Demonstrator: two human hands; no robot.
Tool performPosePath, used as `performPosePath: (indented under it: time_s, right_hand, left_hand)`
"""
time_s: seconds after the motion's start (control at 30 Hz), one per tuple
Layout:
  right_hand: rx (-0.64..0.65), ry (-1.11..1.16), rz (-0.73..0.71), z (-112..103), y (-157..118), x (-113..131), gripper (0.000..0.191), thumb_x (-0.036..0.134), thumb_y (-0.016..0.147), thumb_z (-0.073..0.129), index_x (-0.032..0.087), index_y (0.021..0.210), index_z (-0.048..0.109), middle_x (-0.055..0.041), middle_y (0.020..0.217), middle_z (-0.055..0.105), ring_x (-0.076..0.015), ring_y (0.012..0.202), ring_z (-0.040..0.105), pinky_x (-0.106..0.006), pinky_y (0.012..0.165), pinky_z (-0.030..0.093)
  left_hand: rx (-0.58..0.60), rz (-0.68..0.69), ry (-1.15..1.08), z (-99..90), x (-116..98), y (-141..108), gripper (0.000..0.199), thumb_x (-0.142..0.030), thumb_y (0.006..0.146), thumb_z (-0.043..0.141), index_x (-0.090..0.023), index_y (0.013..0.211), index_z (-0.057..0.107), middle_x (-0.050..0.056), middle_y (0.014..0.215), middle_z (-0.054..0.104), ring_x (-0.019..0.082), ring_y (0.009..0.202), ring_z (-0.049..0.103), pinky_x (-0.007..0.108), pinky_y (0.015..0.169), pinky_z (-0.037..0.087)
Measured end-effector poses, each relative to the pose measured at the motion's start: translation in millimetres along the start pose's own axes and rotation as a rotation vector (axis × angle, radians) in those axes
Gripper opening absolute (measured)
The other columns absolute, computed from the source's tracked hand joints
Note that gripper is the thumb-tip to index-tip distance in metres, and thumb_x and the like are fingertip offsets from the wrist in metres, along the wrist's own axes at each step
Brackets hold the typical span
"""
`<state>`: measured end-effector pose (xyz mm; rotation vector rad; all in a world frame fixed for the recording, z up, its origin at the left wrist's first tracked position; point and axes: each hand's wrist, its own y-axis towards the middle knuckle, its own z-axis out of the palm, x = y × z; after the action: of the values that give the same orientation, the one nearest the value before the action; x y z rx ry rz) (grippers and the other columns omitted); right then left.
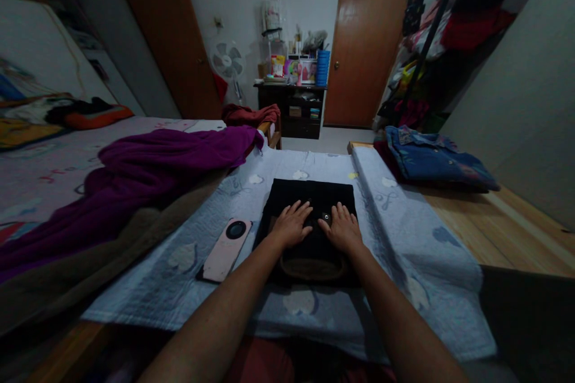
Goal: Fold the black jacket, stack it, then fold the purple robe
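A folded black garment lies flat on a light blue patterned cloth. My left hand rests on the garment's left part, palm down with its fingers spread. On the right part lies my right hand, also flat with fingers apart. Between the two hands a small light mark shows on the dark fabric. The near edge of the garment has a brownish rounded opening. A pink phone with a round black camera ring sits on the cloth, left of the garment and beside my left forearm.
A purple blanket spreads over the bed at the left. Folded denim clothing lies on a wooden surface at the right. Farther back are a fan, a dark cabinet and hanging clothes.
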<state>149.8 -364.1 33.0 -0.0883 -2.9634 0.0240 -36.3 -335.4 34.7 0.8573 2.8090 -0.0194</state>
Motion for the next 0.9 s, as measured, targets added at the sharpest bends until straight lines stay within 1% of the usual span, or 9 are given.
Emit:
performPosePath:
  time_s: [0.1,0.17,0.27,0.33,0.4,0.53,0.7,0.83,0.9]
  right_hand:
    - [-0.049,-0.005,0.112,-4,-3,-6,0.084,0.063,0.09,0.032,-0.002,0.143,0.035,-0.0256,0.151,0.028,-0.0359,0.141,0.023,-0.047,0.112,0.019]
    - [-0.104,-0.001,0.097,-8,-3,-6,0.082,0.062,0.09,0.034,-0.001,0.142,0.036,-0.0248,0.152,0.029,-0.0357,0.142,0.02,-0.047,0.112,0.017]
    - [-0.109,0.04,-0.12,-10,2,3,0.074,0.056,0.091,0.037,0.006,0.147,0.032,-0.0161,0.156,0.023,-0.0289,0.145,0.014,-0.045,0.115,0.013]
    - [-0.04,0.087,-0.279,-8,6,12,0.071,0.053,0.092,0.037,0.011,0.149,0.027,-0.012,0.157,0.023,-0.0247,0.145,0.016,-0.042,0.115,0.014]
    - [0.021,0.119,-0.349,-5,10,19,0.069,0.052,0.093,0.035,0.014,0.15,0.025,-0.0104,0.156,0.027,-0.0236,0.144,0.019,-0.042,0.115,0.016]
    - [0.028,0.092,-0.289,2,11,23,0.07,0.054,0.094,0.033,0.011,0.149,0.027,-0.0122,0.155,0.029,-0.0264,0.144,0.021,-0.044,0.115,0.017]
    - [-0.043,0.021,-0.171,8,6,21,0.071,0.054,0.094,0.032,0.007,0.147,0.031,-0.0153,0.155,0.026,-0.0273,0.144,0.02,-0.043,0.115,0.015]
    - [-0.109,0.003,-0.055,10,4,21,0.075,0.055,0.092,0.037,0.002,0.145,0.033,-0.0216,0.155,0.023,-0.0315,0.144,0.017,-0.043,0.113,0.017]
    - [-0.127,0.016,-0.033,10,5,21,0.074,0.053,0.092,0.038,0.001,0.144,0.034,-0.0228,0.154,0.024,-0.0323,0.143,0.019,-0.042,0.112,0.019]
  left_hand:
    - [0.002,-0.003,-0.011,0.9,0,0,0.061,-0.044,0.089,0.047,-0.026,0.146,0.033,0.0,0.158,0.023,0.024,0.146,0.015,0.047,0.117,0.019]
    - [0.005,-0.003,-0.016,1.5,0,0,0.061,-0.044,0.089,0.046,-0.027,0.146,0.033,0.0,0.158,0.022,0.024,0.146,0.014,0.047,0.117,0.018]
    - [0.01,-0.009,-0.012,1.6,-1,1,0.06,-0.043,0.089,0.045,-0.026,0.146,0.033,0.0,0.158,0.022,0.024,0.146,0.013,0.047,0.117,0.017]
    - [0.015,-0.016,-0.009,1.9,-1,1,0.061,-0.04,0.09,0.044,-0.025,0.147,0.031,0.0,0.158,0.022,0.024,0.146,0.013,0.046,0.117,0.017]
    - [0.017,-0.019,-0.011,2.7,-1,1,0.062,-0.036,0.089,0.043,-0.024,0.148,0.029,0.0,0.158,0.024,0.023,0.146,0.015,0.045,0.117,0.018]
    - [-0.005,-0.019,-0.018,4.7,-1,1,0.06,-0.034,0.089,0.042,-0.026,0.147,0.031,-0.002,0.157,0.025,0.022,0.146,0.016,0.045,0.117,0.018]
    - [-0.013,-0.012,-0.016,3.5,-1,0,0.057,-0.042,0.09,0.042,-0.024,0.145,0.036,0.0,0.157,0.027,0.024,0.145,0.016,0.045,0.117,0.018]
    - [0.002,-0.014,-0.016,2.4,-1,-1,0.058,-0.045,0.091,0.041,-0.025,0.145,0.036,0.0,0.157,0.026,0.024,0.146,0.016,0.046,0.117,0.017]
    - [0.006,-0.015,-0.017,2.4,-1,0,0.058,-0.045,0.09,0.042,-0.026,0.145,0.036,-0.001,0.157,0.026,0.024,0.146,0.015,0.045,0.118,0.017]
